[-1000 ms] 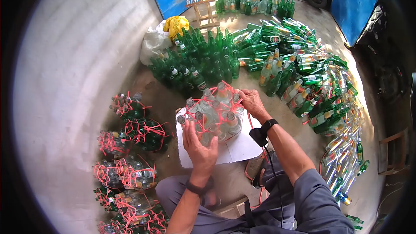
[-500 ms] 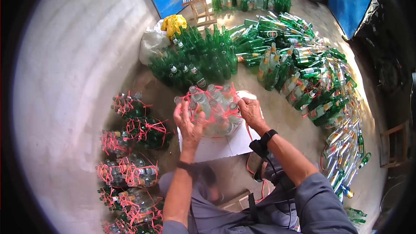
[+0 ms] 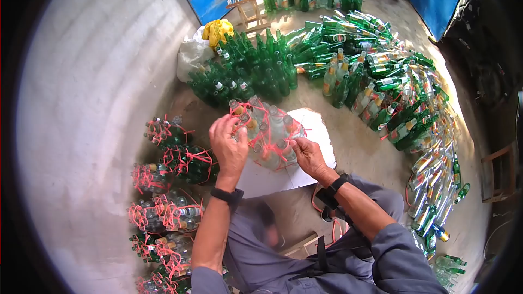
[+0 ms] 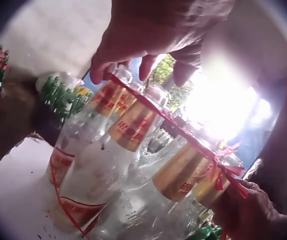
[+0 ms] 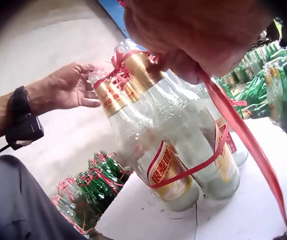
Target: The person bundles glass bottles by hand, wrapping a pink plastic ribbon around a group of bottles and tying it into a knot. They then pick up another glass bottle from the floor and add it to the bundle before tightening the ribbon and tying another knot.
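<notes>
A cluster of clear glass bottles (image 3: 275, 130) with gold neck labels stands bound by red plastic twine (image 5: 203, 167) on a white board (image 3: 245, 177). My left hand (image 3: 229, 144) is at the left side of the bundle, fingers spread and loosely bent at the bottle tops. In the right wrist view that left hand (image 5: 71, 87) shows nearly straight fingers beside a neck. At the near right of the bundle, my right hand (image 3: 309, 158) has curled fingers and pinches the twine; a loose length hangs down from it in the right wrist view.
Bundles of tied bottles (image 3: 163, 212) line the left by the wall. Upright green bottles (image 3: 245, 71) stand beyond the board, and a large heap of lying bottles (image 3: 392, 87) curves down the right. A small wooden stool (image 3: 251, 13) stands at the back.
The bottle bundle has turned and shifted on the board. My left hand has gone from its near side to its left side; my right hand has moved from its far right towards its near right.
</notes>
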A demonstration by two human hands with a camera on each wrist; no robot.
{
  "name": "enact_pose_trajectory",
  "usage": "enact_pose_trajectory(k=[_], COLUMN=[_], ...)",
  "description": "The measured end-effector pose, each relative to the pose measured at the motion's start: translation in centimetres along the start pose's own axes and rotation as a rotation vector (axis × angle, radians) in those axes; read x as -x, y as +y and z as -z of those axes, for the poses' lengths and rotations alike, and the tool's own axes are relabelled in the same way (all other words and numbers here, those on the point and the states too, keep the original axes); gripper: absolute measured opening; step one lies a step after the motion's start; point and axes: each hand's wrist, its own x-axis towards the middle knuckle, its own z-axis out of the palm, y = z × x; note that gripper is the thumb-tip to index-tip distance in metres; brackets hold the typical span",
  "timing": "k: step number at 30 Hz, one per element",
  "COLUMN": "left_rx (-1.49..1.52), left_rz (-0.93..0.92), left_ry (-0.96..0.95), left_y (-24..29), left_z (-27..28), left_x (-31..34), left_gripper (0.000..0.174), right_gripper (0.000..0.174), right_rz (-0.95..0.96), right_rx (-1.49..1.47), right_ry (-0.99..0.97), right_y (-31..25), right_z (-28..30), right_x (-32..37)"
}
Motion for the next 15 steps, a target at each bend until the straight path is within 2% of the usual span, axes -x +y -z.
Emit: enact_pose_trajectory(k=[1,3,5,7,9,10,12,15], left_rx=[-0.031,0.073,0.133,0.182,0.106,0.105,0.177,0.113], left_rz=[-0.116,-0.138,-0.226,-0.257,-0.088,-0.089,0.033,0.013], left_ry=[0.009,-0.027,-0.232,-0.287,-0.576,-0.580,-0.587,-0.646], left_y=[1.3,3.0,3.6,4.9,5.4,5.2,4.7,4.1], left_z=[0.3,-0.2,-1.1,-1.5,-2.5,-3.0,-3.9,-4.4], left_x=[0.1,0.5,0.6,0.1,-0.1,-0.1,-0.1,-0.3], left_gripper=[0.030,0.027,0.026,0.025,0.027,0.027,0.031,0.035], right_gripper=[0.028,0.026,0.025,0.024,0.024,0.024,0.025,0.024], right_rz=[0.045,0.075,0.108,0.050,-0.032,-0.104,-0.153,-0.277], right_rx=[0.012,0.030,0.052,0.115,0.054,-0.003,-0.058,-0.150], right_ry=[-0.003,0.000,0.006,0.026,0.025,0.015,0.007,-0.025], right_y=[0.0,0.1,0.4,0.5,0.7,0.7,0.9,1.7], right_z=[0.0,0.0,0.1,0.1,0.1,0.0,-0.2,-0.5], right_x=[0.0,0.1,-0.1,-0.3,-1.0,-1.4,-1.9,-2.6])
